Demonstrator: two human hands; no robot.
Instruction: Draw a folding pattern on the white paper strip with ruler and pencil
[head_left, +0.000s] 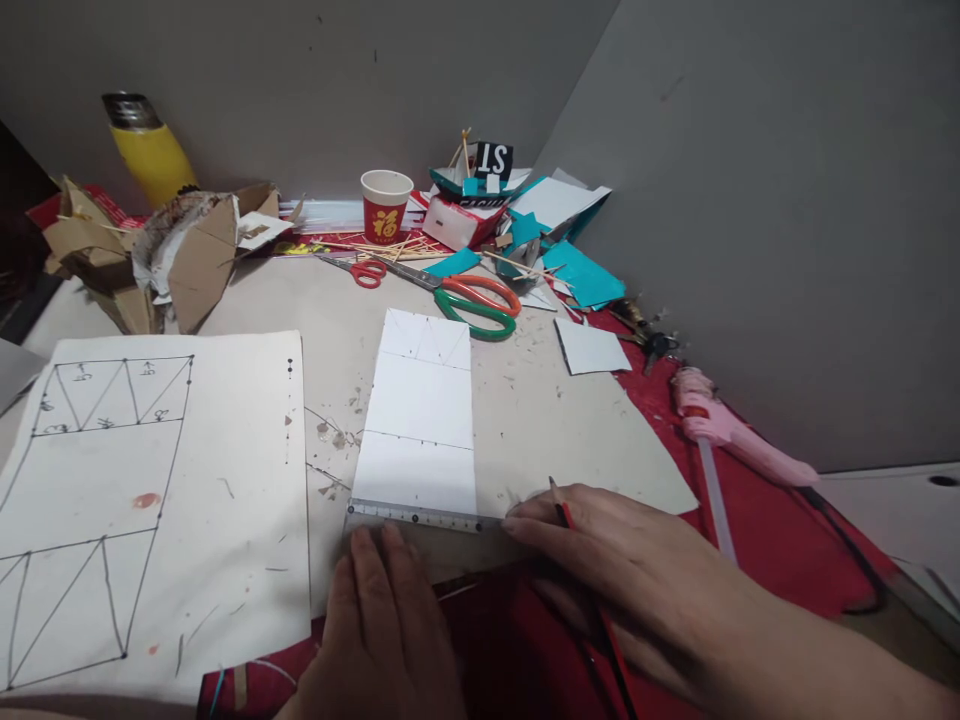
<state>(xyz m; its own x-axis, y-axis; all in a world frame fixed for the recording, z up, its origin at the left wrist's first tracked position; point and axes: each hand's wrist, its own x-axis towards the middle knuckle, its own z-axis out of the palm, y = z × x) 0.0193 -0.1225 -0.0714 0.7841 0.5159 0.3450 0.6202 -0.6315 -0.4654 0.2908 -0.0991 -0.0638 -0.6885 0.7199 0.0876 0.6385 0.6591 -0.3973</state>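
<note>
1. While the left hand (382, 620) lies flat, fingers together, its fingertips hold down the clear ruler (416, 518) at the near end of the white card (420, 400).
2. Right hand (637, 570) has a pencil (565, 514) tucked between its fingers, tip pointing up and off the card; fingertips beside ruler's right end.
3. Card sits mid-board, between the drawn sheet on the left and the right hand. Done: two cross lines, plus faint zigzag in the far band. Near band: a few small marks, no zigzag visible.
4. Drawn sheet (232, 470), left, shows zigzags in both far and near bands. If it's the pattern, card looks roughly half marked; near zigzag remains.
5. Far of card: orange-and-green scissors (435, 282), lying apart from both hands. Card outline looks cut.
6. Far right: pink glue gun (739, 435), lying on red cloth (780, 540).
</note>
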